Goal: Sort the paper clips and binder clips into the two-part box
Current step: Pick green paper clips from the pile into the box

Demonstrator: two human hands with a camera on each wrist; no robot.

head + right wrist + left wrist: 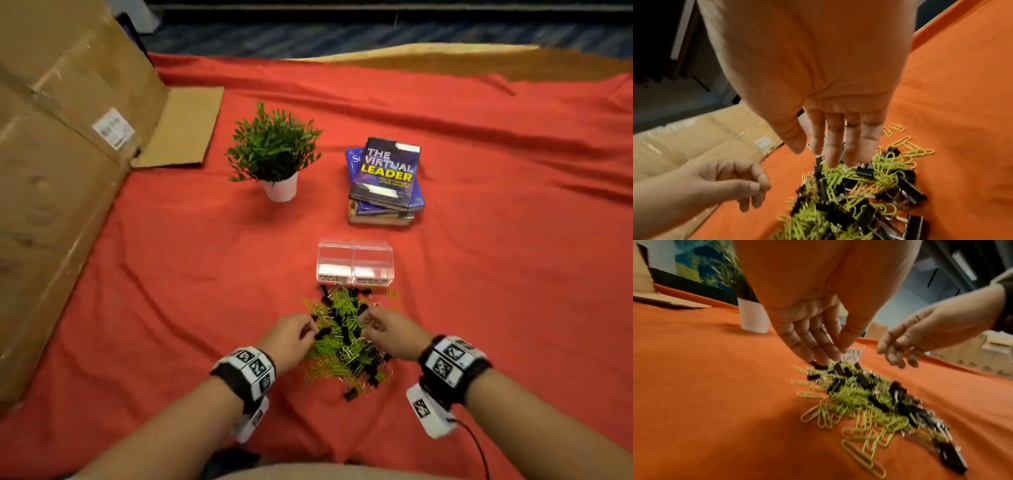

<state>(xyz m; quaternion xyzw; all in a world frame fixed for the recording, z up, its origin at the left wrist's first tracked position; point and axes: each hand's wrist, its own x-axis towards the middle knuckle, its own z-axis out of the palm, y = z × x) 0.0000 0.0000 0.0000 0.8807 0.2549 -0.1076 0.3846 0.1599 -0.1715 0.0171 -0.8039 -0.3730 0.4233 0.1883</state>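
I see the clear two-part box (355, 262) with both halves empty, mixed clip pile (346, 339) just before it, my left hand (291, 334) fingers straight touching pile's left edge, my right hand (387, 330) fingers extended into its top

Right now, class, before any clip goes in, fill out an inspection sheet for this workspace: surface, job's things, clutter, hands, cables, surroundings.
Surface: red cloth, wrinkled, covering the work area.
Job's things: mixed pile of clips, yellow-green paper clips tangled with black binder clips; clear two-part box just beyond the pile, both halves look empty.
Clutter: potted plant and stack of books behind the box.
Hands: left hand with fingers down at the pile's left edge; right hand reaching into the pile; whether either grips a clip cannot be told.
Cables: thin black cable running from the right wrist device.
Surroundings: large cardboard box on the left.
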